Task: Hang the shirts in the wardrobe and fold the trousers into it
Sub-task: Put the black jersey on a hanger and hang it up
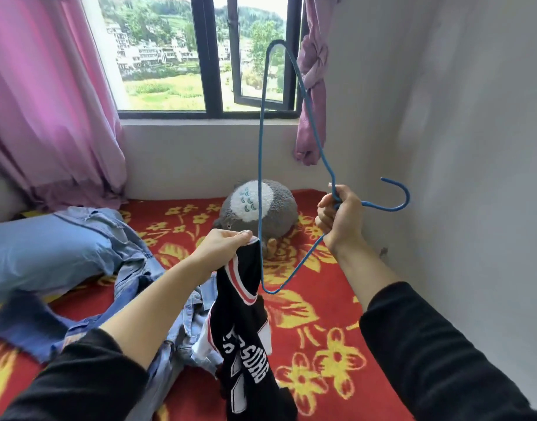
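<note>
Right hand (340, 217): raised in front of and to the right of the grey plush toy (261, 205), fingers curled tight round the neck of a blue wire hanger (259, 165), just below its hook. The hook pointed right toward the white wall (458, 147), and the triangular frame stood on end, one corner high before the window (212, 56) above the toy, the other low, crossing in front of the toy's right side. Left hand (224, 243): held just in front of the toy and slightly left of it, knuckles up, fingertips pinching the top edge of a black shirt (246, 344) with white and red trim and white lettering. The shirt hung straight down from that pinch, clear of the hanger's lower corner but close beside it, its lower part trailing toward the camera over the bedding. Both forearms were bare, with black sleeves (79, 378) pushed up near the elbows. Denim garments (133, 256): a loose blue heap left of the toy, partly behind the left forearm. Pale blue pillow (42, 253): farther left, touching the heap. Red blanket (316, 329) with yellow flowers: under the toy and all the clothing. Pink curtain (42, 101): hanging behind and left of the toy. Knotted purple curtain (314, 86): above and right of the toy, partly crossed by the hanger wire.
</note>
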`<state>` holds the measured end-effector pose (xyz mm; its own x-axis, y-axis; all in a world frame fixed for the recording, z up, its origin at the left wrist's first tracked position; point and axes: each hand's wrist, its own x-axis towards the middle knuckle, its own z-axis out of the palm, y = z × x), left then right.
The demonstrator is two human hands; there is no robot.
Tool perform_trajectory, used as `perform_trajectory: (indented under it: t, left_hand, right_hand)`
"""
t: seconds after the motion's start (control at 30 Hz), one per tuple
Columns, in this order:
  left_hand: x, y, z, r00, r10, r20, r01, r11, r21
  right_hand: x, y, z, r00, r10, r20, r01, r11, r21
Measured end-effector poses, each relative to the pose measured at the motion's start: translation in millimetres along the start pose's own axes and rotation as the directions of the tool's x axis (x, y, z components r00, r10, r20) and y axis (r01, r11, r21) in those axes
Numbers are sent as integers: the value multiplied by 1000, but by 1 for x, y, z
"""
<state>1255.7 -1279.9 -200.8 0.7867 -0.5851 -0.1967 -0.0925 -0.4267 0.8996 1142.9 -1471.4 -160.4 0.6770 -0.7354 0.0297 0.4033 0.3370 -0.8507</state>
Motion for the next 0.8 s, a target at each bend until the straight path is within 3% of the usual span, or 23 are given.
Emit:
perform_trajectory:
  t: [0.2, 0.33, 0.37, 0.47, 0.57, 0.7, 0.8]
  left_hand:
    - [-22, 0, -39, 992, 30, -123, -62, 963, -263]
    - [-40, 4, -64, 997, -13, -76, -24, 884, -467]
    - [-52, -1, -78, 993, -16, -118, -45, 867, -496]
    - [-70, 2, -93, 992, -3, -123, -66, 833, -550]
    - [-80, -6, -114, 959, -18, -282, -132, 854, -503]
    - [-91, -30, -135, 820, -75, -568, -119, 948, -297]
    - [-99, -54, -145, 698, -86, -711, -73, 979, -190]
  right_hand:
    - [2, 28, 30, 985, 156, 71, -165, 973, 162]
    - [6, 43, 46, 971, 202, 126, -229, 935, 270]
    - [2, 52, 60, 954, 237, 186, -279, 926, 253]
    - [-5, 71, 73, 917, 259, 304, -302, 948, 103]
    - [-13, 94, 85, 904, 240, 354, -140, 948, -285]
    - [-13, 99, 94, 888, 155, 434, 85, 870, -486]
    - [-7, 90, 87, 860, 130, 493, 242, 748, -618]
